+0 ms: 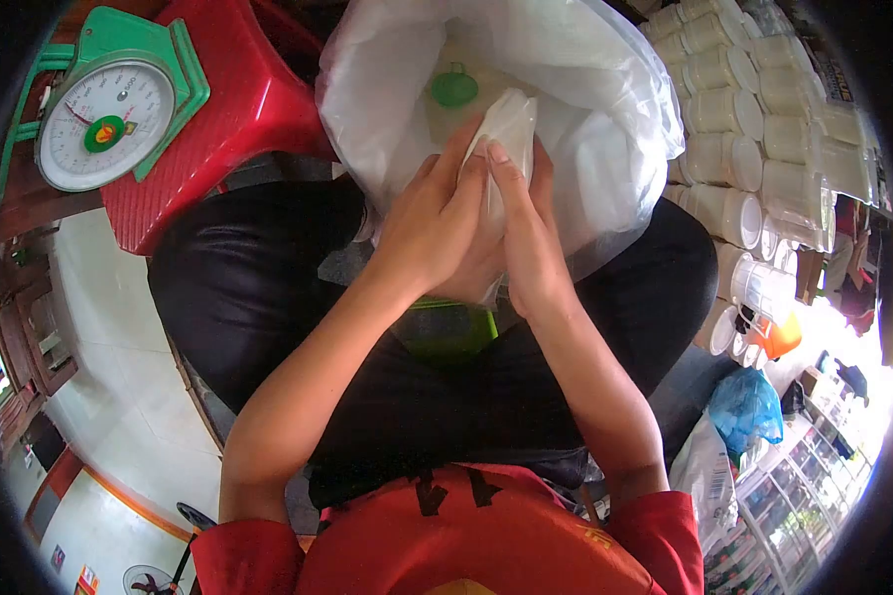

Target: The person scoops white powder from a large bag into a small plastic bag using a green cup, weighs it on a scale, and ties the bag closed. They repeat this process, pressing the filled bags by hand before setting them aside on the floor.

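My left hand (427, 226) and my right hand (531, 238) meet around a small clear plastic bag (512, 117). Their fingers are pressed together on its sides, and both thumbs lie near its upper part. What the small bag contains, if anything, I cannot make out. Beneath and beyond the hands, a large translucent plastic bag (610, 119) gapes wide between my knees. Down inside it shows a round green lid-like piece (454, 89) with a small tab. Under my wrists is a bright green object (446, 332), partly hidden by the hands and bag.
A green dial scale (104, 124) rests at the upper left beside a red plastic stool (203, 109). Stacked white-lidded tubs (724, 109) line the right side. Lower right are a blue plastic bag (746, 412) and a white wire rack (804, 476).
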The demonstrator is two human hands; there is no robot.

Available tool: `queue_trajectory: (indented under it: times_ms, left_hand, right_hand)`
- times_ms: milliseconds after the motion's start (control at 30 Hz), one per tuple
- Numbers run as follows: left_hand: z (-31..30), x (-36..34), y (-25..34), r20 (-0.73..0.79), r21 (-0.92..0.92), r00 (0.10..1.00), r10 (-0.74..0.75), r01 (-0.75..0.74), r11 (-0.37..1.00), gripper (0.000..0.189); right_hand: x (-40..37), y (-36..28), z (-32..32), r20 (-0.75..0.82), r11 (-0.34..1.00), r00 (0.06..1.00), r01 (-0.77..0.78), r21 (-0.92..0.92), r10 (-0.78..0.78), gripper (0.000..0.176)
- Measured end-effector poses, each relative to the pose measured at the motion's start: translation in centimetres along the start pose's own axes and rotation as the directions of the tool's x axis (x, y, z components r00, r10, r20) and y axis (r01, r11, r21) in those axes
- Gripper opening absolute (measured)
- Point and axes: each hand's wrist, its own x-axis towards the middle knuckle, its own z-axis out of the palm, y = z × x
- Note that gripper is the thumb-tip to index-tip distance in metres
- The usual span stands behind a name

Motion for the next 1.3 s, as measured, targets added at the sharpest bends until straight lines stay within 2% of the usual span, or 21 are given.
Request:
queue_trajectory:
  times_ms: [233,300,400,633,733,833,933,1000,1133,1233,1300]
  left_hand:
    - [-0.07,0.02,-0.10,0.005,0.008,1.000,-0.001,0.001,1.000,0.061]
    - [-0.09,0.05,-0.18,0.008,0.007,1.000,0.012,-0.013,1.000,0.061]
    - [-0.14,-0.06,-0.06,0.007,0.002,1.000,0.016,-0.016,1.000,0.060]
    - [-0.17,-0.05,0.06,0.008,0.000,1.000,-0.009,0.009,1.000,0.058]
    - [-0.23,-0.05,0.08,0.009,0.000,1.000,-0.030,0.030,1.000,0.058]
    - [0.00,-0.08,-0.13,-0.008,-0.001,1.000,-0.011,0.011,1.000,0.057]
    - [-0.03,-0.31,0.29,-0.031,0.011,1.000,-0.001,0.002,1.000,0.057]
    - [-0.04,-0.29,0.32,-0.029,0.021,1.000,-0.011,0.012,1.000,0.057]
    - [-0.02,0.12,-0.49,0.002,-0.018,1.000,0.021,-0.021,1.000,0.056]
    - [0.18,-0.04,-0.25,-0.011,-0.016,0.999,0.032,-0.032,0.999,0.055]
    - [0.08,-0.14,-0.05,-0.035,0.002,0.999,0.034,-0.034,0.999,0.055]
  right_hand:
    - [-0.27,-0.30,0.27,-0.075,0.996,0.994,-0.078,0.032,0.081,0.098]
    - [0.16,0.03,-0.26,0.025,1.000,1.000,-0.009,-0.012,0.009,0.098]
    - [-0.11,0.13,0.17,-0.064,0.998,0.997,-0.052,-0.022,0.050,0.102]
    - [0.23,0.33,-0.07,0.008,0.999,1.000,-0.023,0.030,0.023,0.102]
    - [0.07,0.06,0.10,-0.031,0.998,0.998,-0.050,0.037,0.051,0.099]
    - [0.11,0.03,0.17,0.017,0.999,1.000,-0.009,0.042,0.009,0.092]
    - [-0.14,-0.20,0.41,-0.058,0.997,0.997,-0.053,0.060,0.056,0.089]
    - [0.24,0.26,0.01,-0.003,1.000,1.000,0.004,0.027,-0.004,0.092]
    - [0.03,0.11,0.25,-0.036,0.998,0.999,-0.026,0.057,0.028,0.090]
    - [0.15,0.21,0.08,0.006,0.998,1.000,0.003,0.055,-0.003,0.089]
    - [0.05,0.29,0.18,-0.058,0.998,0.997,-0.046,0.031,0.047,0.085]
